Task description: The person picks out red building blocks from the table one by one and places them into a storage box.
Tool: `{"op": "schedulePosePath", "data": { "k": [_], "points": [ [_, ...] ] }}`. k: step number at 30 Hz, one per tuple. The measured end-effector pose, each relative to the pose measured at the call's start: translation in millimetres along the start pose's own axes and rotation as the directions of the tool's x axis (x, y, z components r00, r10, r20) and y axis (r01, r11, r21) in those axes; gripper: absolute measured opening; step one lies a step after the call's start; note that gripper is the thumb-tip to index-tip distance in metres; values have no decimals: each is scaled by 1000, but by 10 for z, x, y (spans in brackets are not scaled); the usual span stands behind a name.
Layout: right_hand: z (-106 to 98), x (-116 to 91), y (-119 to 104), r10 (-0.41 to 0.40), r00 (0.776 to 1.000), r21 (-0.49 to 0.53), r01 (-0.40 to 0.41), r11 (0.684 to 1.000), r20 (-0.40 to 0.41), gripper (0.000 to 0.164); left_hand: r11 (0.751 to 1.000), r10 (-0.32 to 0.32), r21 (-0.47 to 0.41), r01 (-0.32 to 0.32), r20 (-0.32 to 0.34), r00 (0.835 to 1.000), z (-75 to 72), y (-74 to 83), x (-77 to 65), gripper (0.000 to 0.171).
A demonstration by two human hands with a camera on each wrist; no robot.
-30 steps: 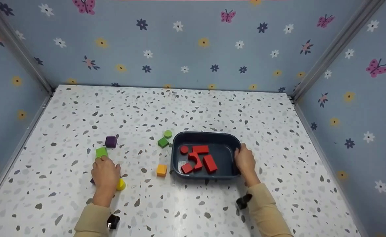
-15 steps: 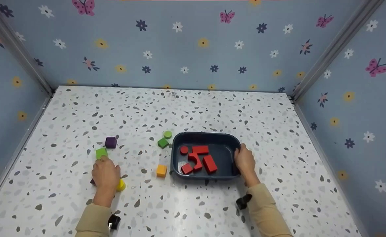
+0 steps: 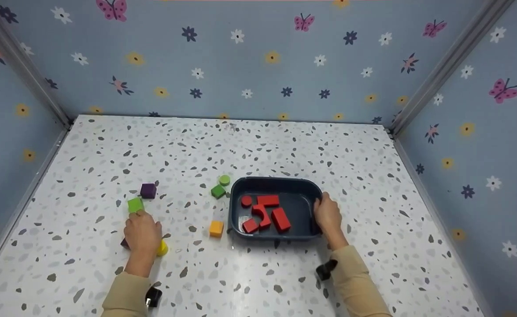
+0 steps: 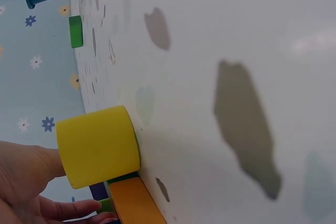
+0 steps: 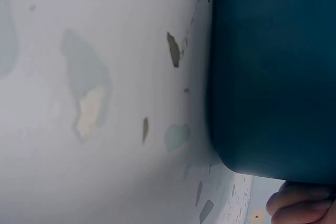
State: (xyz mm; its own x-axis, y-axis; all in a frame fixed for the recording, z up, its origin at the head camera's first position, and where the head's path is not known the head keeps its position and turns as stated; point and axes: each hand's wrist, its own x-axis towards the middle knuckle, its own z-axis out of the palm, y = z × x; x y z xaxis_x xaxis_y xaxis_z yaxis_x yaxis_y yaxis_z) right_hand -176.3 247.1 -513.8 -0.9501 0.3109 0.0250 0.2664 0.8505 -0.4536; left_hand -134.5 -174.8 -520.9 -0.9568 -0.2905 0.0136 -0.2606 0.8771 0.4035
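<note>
My right hand (image 3: 328, 215) grips the right side of a dark blue rectangular dish (image 3: 276, 237), thumb over the rim and fingers outside. Inside lie several red blocks (image 3: 268, 200), one of them an arch. My left hand (image 3: 142, 231) is low among loose blocks at the left, its fingertips right at a light green block (image 3: 135, 204). A yellow cylinder (image 4: 100, 146) fills the front of the left wrist view, hiding part of the thumb side. Below it show an orange block (image 4: 135, 203) and the extended fingers. A dark block (image 3: 125, 243) peeks out left of the hand.
A purple cube (image 3: 148, 190) sits beyond the left hand. Between the hands, left of the dish, are a yellow-orange cube (image 3: 216, 228), a green cube (image 3: 218, 191) and a light green disc (image 3: 224, 180). Patterned panels (image 3: 258, 66) enclose the speckled table (image 3: 188, 149).
Almost nothing differs: the left hand has shifted very slightly toward the table's near edge. The right hand and the dish stay in place.
</note>
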Motion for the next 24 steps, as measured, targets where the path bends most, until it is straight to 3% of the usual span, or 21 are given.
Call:
{"op": "schedulePosePath", "data": {
  "k": [11,24],
  "points": [
    [-18,23,-9,34,997,3,-35,999,63,25,1000,-24,13,24,0,1000,-9,13,9,36],
    [-9,20,-5,39,998,-6,-39,999,57,25,999,-44,17,43,58,997,6,-7,44,33]
  ]
}}
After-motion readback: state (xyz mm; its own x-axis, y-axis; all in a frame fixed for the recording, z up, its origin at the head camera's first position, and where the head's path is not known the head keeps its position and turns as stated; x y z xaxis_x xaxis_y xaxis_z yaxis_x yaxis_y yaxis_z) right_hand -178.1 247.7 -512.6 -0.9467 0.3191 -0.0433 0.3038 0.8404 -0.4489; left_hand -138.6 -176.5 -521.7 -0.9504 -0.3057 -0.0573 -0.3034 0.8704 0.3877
